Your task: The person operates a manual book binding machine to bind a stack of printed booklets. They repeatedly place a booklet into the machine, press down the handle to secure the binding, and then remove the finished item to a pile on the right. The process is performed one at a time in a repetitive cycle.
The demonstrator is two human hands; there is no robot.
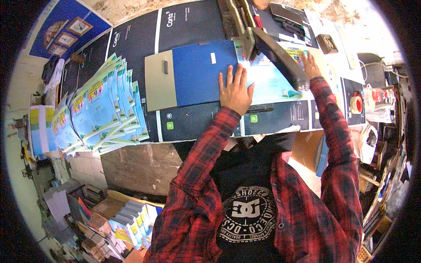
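Observation:
My left hand [237,90] lies flat with its fingers spread, across the right edge of a blue board [199,70] and the edge of a light blue printed sheet [274,83]. A grey-beige panel [158,81] with a small dark piece on it adjoins the board. My right hand [312,65] is at the sheet's right side, fingers stretched out, holding nothing I can see. Between my hands a dark metal lever arm [278,57] of a bench tool slants over the sheet and hides part of it.
Fanned printed sheets [103,107] cover the table's left part. The table is topped with black printed boards [184,22]. A tape roll [356,105] sits at the right edge, a dark box [287,17] at the back. Bound booklets [131,223] stand below left.

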